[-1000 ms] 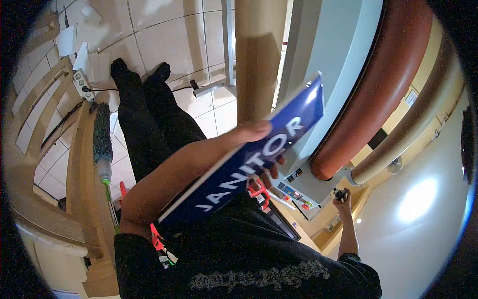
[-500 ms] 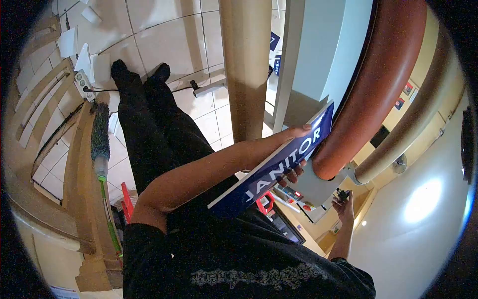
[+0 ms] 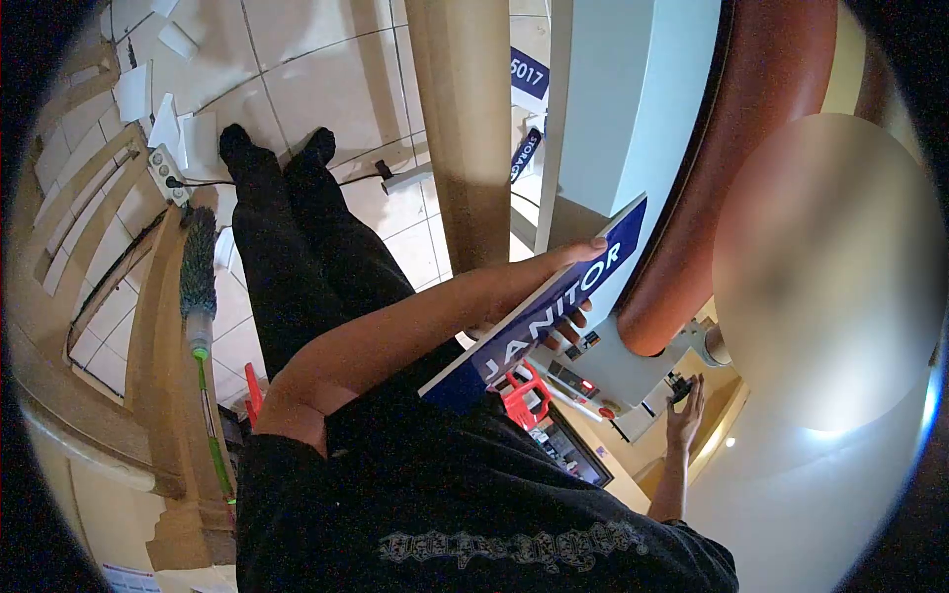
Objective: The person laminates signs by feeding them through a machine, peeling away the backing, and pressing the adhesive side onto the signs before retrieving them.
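Observation:
My left hand (image 3: 573, 260) is closed round a dark blue sign (image 3: 529, 338) with a pale edge and white letters reading JANITOR. Its thumb presses on the upper edge while the fingertips wrap the lower one. The sign tilts diagonally, its low end near my black shirt (image 3: 445, 474). Farther right, my right hand (image 3: 684, 420) is raised with a small black object (image 3: 680, 388) between thumb and fingers; what it is cannot be made out.
A reddish-brown padded tube (image 3: 741, 188) curves close beside the sign. Behind a beige post (image 3: 460, 128) lie a blue 5017 sign (image 3: 529, 72) and a STORAGE sign (image 3: 526, 153). At left are a slatted wooden chair (image 3: 94, 198), a duster (image 3: 199, 267) and a power strip (image 3: 168, 176). A blurred oval covers the right side.
The view has shifted slightly, bringing the 5017 and STORAGE signs further into sight. My left hand still grips the JANITOR sign. The right hand's fingers look straighter around the black object.

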A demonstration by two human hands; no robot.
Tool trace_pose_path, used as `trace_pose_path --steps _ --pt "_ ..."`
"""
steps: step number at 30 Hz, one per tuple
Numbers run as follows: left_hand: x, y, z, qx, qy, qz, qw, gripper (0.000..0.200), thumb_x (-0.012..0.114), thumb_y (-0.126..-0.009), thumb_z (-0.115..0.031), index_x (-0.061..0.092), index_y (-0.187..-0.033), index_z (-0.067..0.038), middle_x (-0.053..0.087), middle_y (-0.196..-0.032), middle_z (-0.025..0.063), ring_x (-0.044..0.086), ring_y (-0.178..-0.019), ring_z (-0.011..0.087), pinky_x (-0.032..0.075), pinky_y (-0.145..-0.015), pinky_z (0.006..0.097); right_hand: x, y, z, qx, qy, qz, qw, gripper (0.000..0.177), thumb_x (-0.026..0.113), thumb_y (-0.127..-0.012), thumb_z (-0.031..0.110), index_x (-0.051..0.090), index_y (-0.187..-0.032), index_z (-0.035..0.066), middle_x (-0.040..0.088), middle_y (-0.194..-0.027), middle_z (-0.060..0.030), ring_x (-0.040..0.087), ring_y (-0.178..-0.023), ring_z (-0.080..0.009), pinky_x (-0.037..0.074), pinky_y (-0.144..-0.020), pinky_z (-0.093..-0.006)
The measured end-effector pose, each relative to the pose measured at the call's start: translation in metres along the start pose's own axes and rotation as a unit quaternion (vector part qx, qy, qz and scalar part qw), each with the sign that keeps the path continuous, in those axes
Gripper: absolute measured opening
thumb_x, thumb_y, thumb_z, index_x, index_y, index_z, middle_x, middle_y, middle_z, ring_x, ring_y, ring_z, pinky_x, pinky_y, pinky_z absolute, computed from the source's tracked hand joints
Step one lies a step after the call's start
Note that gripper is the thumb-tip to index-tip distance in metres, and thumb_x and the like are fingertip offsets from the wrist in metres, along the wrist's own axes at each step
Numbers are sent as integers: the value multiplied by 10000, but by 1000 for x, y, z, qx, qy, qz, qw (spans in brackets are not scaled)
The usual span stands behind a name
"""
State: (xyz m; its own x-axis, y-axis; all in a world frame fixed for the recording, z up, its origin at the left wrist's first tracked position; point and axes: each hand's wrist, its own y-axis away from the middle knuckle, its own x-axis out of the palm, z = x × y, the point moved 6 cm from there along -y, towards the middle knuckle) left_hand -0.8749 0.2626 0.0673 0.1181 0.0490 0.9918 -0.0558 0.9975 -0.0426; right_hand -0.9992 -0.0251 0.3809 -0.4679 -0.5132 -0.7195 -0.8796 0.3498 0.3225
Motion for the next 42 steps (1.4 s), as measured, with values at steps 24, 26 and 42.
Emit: trace_pose_path --steps 24,26,42 --pt "-19 -3 -13 -33 70 -15 997 770 372 -822 -762 563 -1198 -118 633 -1077 210 638 -912 430 519 -727 576 44 -3 -44 100 -498 105 855 924 770 -742 131 217 -1479 58 358 -1449 -140 401 -1297 -271 435 -993 -363" --pt "-7 -1 -14 -19 41 -48 998 826 383 -792 -793 565 -1179 -86 645 -1013 181 651 -869 388 523 -709 541 64 -4 -71 252 -592 49 764 661 663 -860 404 428 -1357 37 565 -1151 -135 591 -975 -198 509 -747 -301" --pt "42 5 -17 39 27 4 999 958 454 -749 -799 487 -1271 3 602 -1120 204 613 -1001 365 513 -826 549 3 -9 -12 -171 -194 22 966 380 708 -705 135 622 -1064 44 583 -1186 -92 457 -1225 -319 339 -1083 -442"
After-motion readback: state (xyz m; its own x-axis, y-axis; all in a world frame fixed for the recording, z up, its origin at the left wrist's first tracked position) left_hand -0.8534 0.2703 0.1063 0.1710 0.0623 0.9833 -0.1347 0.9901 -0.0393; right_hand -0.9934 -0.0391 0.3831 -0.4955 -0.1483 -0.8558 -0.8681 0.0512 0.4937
